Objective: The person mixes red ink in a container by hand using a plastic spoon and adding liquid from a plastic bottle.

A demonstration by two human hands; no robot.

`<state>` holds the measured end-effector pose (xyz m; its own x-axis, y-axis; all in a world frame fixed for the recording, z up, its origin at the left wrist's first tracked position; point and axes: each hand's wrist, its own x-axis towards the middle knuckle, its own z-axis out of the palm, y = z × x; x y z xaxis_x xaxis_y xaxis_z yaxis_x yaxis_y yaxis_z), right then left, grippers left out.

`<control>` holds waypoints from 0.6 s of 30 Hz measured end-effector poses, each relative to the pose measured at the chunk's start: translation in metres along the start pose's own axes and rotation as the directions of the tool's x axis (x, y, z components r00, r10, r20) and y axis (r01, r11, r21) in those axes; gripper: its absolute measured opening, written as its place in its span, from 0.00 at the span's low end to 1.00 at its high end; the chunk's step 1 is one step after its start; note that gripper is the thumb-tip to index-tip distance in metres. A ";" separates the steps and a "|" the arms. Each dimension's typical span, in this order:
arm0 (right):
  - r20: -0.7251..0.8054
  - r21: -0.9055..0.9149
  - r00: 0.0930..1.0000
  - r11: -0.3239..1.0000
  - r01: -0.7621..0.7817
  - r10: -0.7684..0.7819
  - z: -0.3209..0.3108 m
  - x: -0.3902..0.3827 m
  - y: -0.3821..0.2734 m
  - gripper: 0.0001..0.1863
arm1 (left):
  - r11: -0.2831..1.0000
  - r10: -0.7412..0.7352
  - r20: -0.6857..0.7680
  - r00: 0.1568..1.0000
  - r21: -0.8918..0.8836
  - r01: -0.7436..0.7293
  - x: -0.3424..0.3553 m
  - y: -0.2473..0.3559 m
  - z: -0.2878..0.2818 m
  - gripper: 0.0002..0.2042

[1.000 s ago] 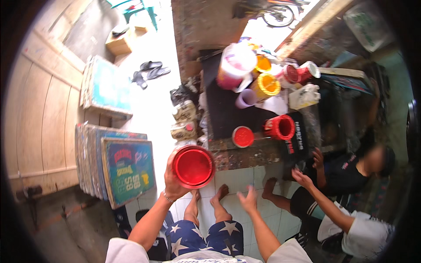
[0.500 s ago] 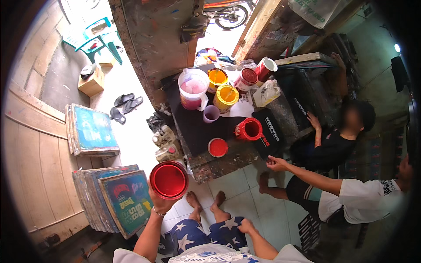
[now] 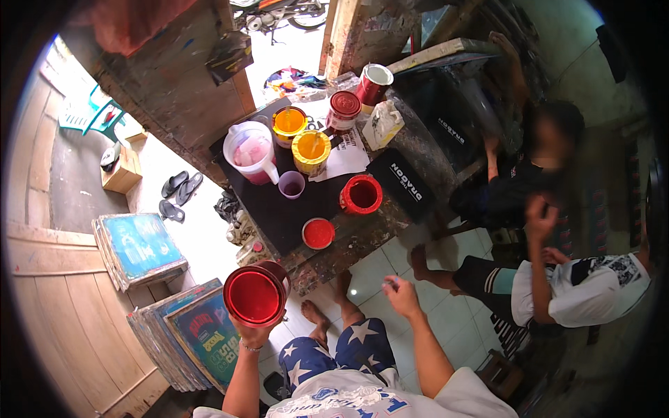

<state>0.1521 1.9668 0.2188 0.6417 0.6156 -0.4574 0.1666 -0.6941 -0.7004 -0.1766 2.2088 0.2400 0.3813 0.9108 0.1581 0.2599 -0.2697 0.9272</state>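
The person's left hand (image 3: 256, 334) is holding up a red paint can (image 3: 254, 297). Its grip is wrapping around the low side of the can, and most of the fingers are hiding. The can is hanging in the air, off the counter (image 3: 348, 251), near its front left corner. Its round mouth is facing up toward the person, and red is shining inside; I am not able to tell how far it is leaning. The right hand (image 3: 402, 296) is holding nothing, and its fingers are sitting loosely apart over the white floor tiles (image 3: 376, 272). To me, the step going on is just holding the can up, and moving it is calling for a slow, steady left hand. The counter's speckled front edge is the one to watch: a shallow red tub or lid (image 3: 318, 233) is lying near it, and an open red pot (image 3: 362, 194) is standing farther right. A pitcher (image 3: 252, 157), a purple cup (image 3: 291, 184) and a yellow pot (image 3: 311, 152) are crowding behind. Painted frames (image 3: 205, 334) are leaning on the left. The floor tiles between the knees and the counter are giving the right hand room.
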 end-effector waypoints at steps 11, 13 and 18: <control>0.020 -0.351 0.594 0.550 0.757 -0.804 -0.046 0.226 -0.141 0.17 | 0.993 -0.114 0.016 0.993 0.030 0.113 0.013 0.013 0.048 0.56; 0.214 -0.413 0.513 0.399 0.819 -0.831 -0.033 0.256 -0.145 0.13 | 0.992 -0.120 0.011 0.993 0.034 0.120 0.015 0.019 0.055 0.56; 0.361 -0.362 0.350 0.216 0.907 -0.864 -0.036 0.283 -0.125 0.07 | 0.993 -0.120 -0.002 0.993 0.003 0.120 0.024 0.023 0.078 0.57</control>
<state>0.3394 2.2144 0.1970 -0.1898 0.9502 0.2473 0.8888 0.2733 -0.3679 -0.0926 2.1999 0.2385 0.3457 0.9372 0.0468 0.3064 -0.1598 0.9384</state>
